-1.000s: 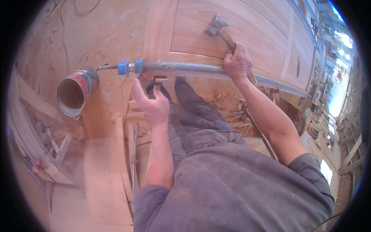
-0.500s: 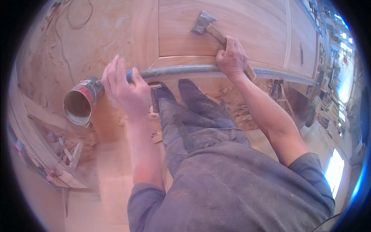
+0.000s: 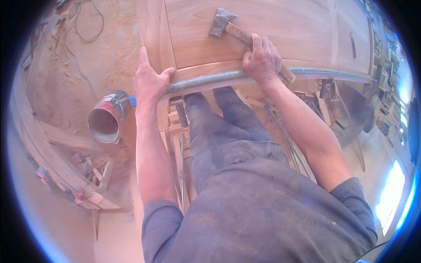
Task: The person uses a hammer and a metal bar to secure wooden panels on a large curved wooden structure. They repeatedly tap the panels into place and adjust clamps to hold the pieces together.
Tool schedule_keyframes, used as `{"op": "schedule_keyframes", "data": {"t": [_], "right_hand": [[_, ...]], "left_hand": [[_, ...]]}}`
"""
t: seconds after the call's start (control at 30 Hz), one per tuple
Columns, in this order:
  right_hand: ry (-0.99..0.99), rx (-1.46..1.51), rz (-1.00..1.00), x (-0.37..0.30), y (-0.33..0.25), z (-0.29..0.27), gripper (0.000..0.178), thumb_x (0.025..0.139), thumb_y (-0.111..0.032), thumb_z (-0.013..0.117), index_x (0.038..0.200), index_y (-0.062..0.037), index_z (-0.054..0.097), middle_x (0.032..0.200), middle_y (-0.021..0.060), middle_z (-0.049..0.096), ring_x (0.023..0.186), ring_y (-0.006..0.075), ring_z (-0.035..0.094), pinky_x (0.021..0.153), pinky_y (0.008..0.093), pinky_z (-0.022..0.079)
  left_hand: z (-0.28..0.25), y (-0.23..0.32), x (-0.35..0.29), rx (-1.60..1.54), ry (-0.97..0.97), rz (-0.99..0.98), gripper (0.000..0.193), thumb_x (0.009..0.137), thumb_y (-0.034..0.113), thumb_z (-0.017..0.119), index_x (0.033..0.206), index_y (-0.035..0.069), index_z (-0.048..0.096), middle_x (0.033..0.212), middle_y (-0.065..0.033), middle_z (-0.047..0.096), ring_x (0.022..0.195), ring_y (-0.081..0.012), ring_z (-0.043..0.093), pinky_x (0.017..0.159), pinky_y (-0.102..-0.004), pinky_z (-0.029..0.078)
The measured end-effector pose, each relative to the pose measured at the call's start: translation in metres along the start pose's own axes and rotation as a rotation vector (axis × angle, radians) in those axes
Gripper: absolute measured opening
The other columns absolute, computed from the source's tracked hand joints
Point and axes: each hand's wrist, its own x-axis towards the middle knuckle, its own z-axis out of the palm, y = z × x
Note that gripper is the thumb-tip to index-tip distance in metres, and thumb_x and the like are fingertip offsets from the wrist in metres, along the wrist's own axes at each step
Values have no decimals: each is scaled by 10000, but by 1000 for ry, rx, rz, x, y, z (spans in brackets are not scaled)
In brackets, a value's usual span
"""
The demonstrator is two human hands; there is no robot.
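My right hand is closed around the wooden handle of a hatchet. The hatchet's dark steel head lies over a wooden door-like panel, and the handle's end sticks out below my fist. A long metal pipe, seemingly a bar clamp, runs along the panel's near edge, just under my right hand. My left hand rests at the panel's near left corner, by the pipe's left end. Its fingers point away from me and its thumb is spread toward the panel; it holds nothing.
A bucket lies tipped on its side at the left, beside the blue pipe end. Curved timber stands farther left. Wood scraps and metal rods lie around my legs. A thin dark tool rests on the panel's right part.
My left hand has moved from the pipe's left end up to the panel's corner, its fingers now stretched. My right hand keeps hold of the hatchet, nearly in place. The view has shifted slightly.
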Motion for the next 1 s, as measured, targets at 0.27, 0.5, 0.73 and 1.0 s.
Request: {"op": "schedule_keyframes", "data": {"t": [0.27, 0.5, 0.73, 1.0], "right_hand": [[14, 32, 15, 2, 6, -2, 476, 760, -142, 660, 1227, -70, 601, 1058, 144, 649, 990, 334, 655, 852, 460, 537], [0, 77, 5, 2, -1, -12, 499, 740, -140, 670, 1224, -57, 586, 1036, 143, 625, 976, 329, 636, 801, 473, 523], [-68, 123, 52, 1, -1, -18, 507, 737, -150, 671, 1228, -37, 614, 1038, 135, 620, 983, 317, 632, 835, 452, 514], [-5, 110, 76, 1, -9, -16, 479, 750, -134, 656, 1218, -36, 626, 1026, 142, 632, 1019, 328, 633, 885, 458, 519]], "left_hand": [[22, -36, 25, -228, 67, 164, 967, 827, 165, 808, 1583, -96, 265, 1366, -329, 621, 1275, -364, 634, 1091, -411, 480], [4, -12, 8, -177, -118, -52, 1273, 717, 269, 882, 1624, -61, 52, 1436, -358, 544, 1347, -427, 559, 1136, -430, 450], [-16, 21, -1, -39, -159, -120, 1345, 721, 358, 905, 1628, -43, -3, 1415, -363, 558, 1307, -458, 580, 1100, -462, 474], [-19, -2, 6, -85, -186, -66, 1278, 752, 352, 873, 1619, -68, 34, 1411, -376, 552, 1242, -481, 617, 1076, -491, 484]]}}
